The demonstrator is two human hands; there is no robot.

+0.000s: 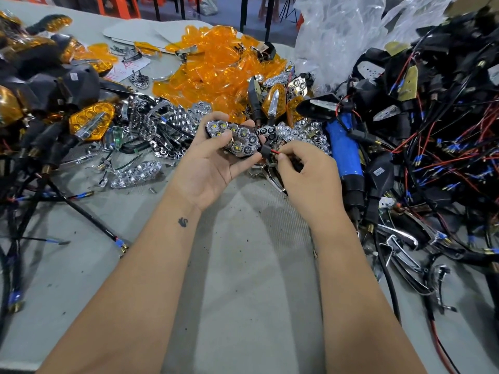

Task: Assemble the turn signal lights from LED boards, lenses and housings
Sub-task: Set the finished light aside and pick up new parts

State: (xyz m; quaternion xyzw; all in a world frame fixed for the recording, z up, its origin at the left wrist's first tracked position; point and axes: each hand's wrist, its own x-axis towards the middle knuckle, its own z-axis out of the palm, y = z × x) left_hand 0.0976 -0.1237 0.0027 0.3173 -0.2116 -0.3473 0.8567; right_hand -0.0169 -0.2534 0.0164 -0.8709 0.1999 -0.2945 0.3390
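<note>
The left hand [216, 160], palm up, curls its fingers around a chrome light unit [234, 140] held above the worktop [243, 265], while the right hand [305, 171] just beside it pinches the unit's red wire [274, 151], with orange lenses [216, 68] heaped beyond both.

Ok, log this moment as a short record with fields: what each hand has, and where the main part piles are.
left hand: cradles the chrome reflector unit, LEDs facing up
right hand: pinches the red wire at the unit's end
amber lenses: heap behind the hands
loose chrome reflectors: spread left of the hands
wired black housings: tangled pile at right
blue screwdriver: lying right of the hands
</note>
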